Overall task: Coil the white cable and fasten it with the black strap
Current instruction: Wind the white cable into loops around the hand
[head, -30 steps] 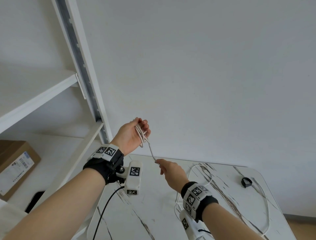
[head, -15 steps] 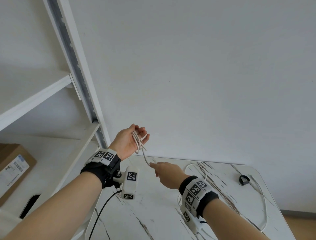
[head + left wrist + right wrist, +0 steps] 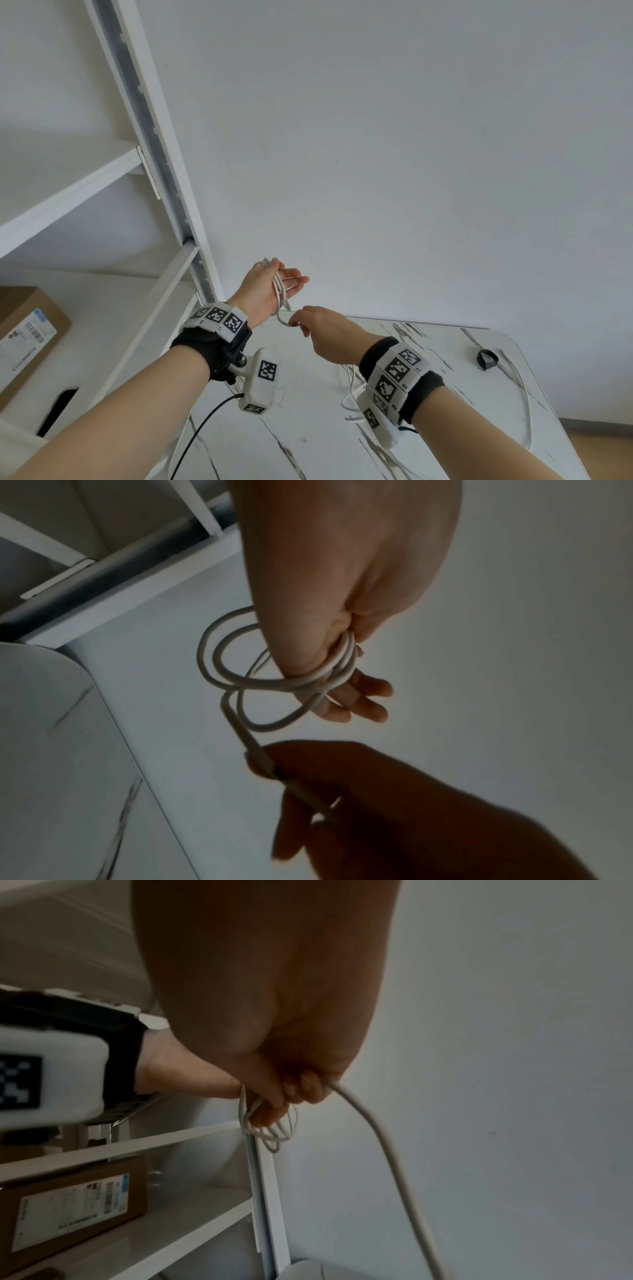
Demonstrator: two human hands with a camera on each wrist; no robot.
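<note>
Several loops of the white cable [image 3: 278,287] hang round my left hand [image 3: 263,291], which is raised in front of the wall; in the left wrist view my thumb clamps the loops [image 3: 219,674] against the palm while the fingers point out. Just below it, my right hand [image 3: 322,337] pinches the running length of cable [image 3: 387,1145] between curled fingers, close to the coil. The rest of the cable trails down to the table and along its right edge [image 3: 524,404]. The black strap [image 3: 487,358] lies on the table's far right corner, away from both hands.
A white marble-patterned table [image 3: 308,428] lies below my hands. A white shelving unit with a slanted post [image 3: 161,154] stands on the left, close to my left wrist. On its lower shelf sits a cardboard box [image 3: 27,335].
My right hand has come up and left along the cable to just under the left hand. The left hand's fingers have straightened out, and the stretch of cable between the hands has shortened.
</note>
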